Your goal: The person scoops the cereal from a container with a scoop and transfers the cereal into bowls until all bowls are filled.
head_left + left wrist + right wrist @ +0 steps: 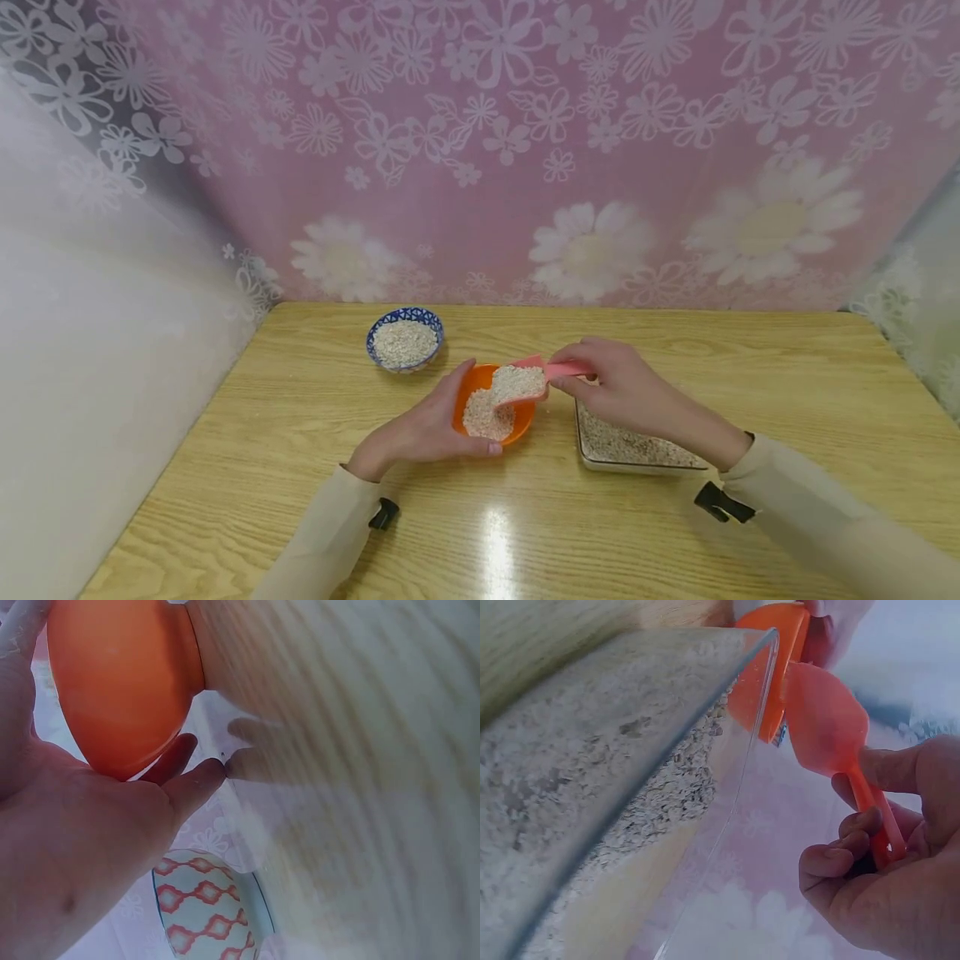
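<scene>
Head view: wooden desk [675, 533] fills the lower frame, backed by a pink flowered curtain [525, 125]. Landmark for all positions below is the orange bowl [491, 408], which sits near the middle of the desk.

Clear rectangular container [626, 446] stands just right of the orange bowl, partly under the right forearm; it holds a layer of pale oat-like flakes. In the right wrist view its transparent wall [727, 787] is close beside the bowl's rim.

Orange bowl: holds a small heap of the same flakes. Left hand [427, 429] cups it from the left side, thumb along the near rim, fingers wrapped about the far side. In the left wrist view the palm lies against the bowl's outer wall [120, 682], fingers curved around it.

Blue-and-white patterned bowl [405, 337] stands behind and to the left of the orange bowl, apart from it, filled with flakes. Its patterned outside also shows in the left wrist view [206, 911].

Pink scoop [528, 379] is over the orange bowl's right rim, tilted towards the bowl, loaded with flakes. Right hand [618, 387], just right of the bowl and above the container, pinches the scoop's handle between thumb and curled fingers; the right wrist view shows the grip on the handle [874, 825] plainly.

Black wrist straps show at both sleeves.
</scene>
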A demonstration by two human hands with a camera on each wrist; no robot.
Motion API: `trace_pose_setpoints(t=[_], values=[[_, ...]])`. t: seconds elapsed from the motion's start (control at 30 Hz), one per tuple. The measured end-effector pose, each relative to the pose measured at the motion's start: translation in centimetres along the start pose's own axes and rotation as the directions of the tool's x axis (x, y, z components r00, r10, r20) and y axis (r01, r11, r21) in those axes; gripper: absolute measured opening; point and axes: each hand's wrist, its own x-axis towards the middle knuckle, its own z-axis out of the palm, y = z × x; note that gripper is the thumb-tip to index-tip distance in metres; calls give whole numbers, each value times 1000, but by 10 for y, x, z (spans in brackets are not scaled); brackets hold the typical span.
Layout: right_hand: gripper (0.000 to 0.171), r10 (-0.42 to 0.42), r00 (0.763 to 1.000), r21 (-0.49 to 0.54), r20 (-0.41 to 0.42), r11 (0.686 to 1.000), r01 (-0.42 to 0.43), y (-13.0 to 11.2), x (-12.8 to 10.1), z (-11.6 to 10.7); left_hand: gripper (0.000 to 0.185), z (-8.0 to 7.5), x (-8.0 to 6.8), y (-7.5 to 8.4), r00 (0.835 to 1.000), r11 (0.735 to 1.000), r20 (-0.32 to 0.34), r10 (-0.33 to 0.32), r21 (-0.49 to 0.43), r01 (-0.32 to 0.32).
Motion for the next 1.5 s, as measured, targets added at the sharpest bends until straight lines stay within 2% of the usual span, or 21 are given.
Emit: trace_pose_setpoints(t=[0.2,0.47,0.6,0.87,1.03,1.23,1.5], values=[[15,-131,991,-148,26,980,133,-13,10,6,131,-1,-1,0,1000,1000,9,1,-4,-1],[12,-151,985,-244,78,956,166,-28,12,-8,128,0,1,-1,1000,1000,6,12,4,-12],[10,-181,981,-277,71,941,193,-32,10,-18,128,-1,0,0,1000,1000,7,18,5,-18],[15,-154,987,-358,51,919,162,-41,8,-29,128,0,0,1,1000,1000,14,17,2,-17],[13,-187,981,-415,53,889,192,-42,6,-29,128,0,0,1,1000,1000,9,14,3,-14],[12,-206,973,-462,99,857,229,-43,3,-23,127,1,0,1,1000,1000,7,-2,5,2],[6,-161,971,-489,175,842,227,-50,9,-22,127,2,1,1,1000,1000,15,-13,-4,14]])
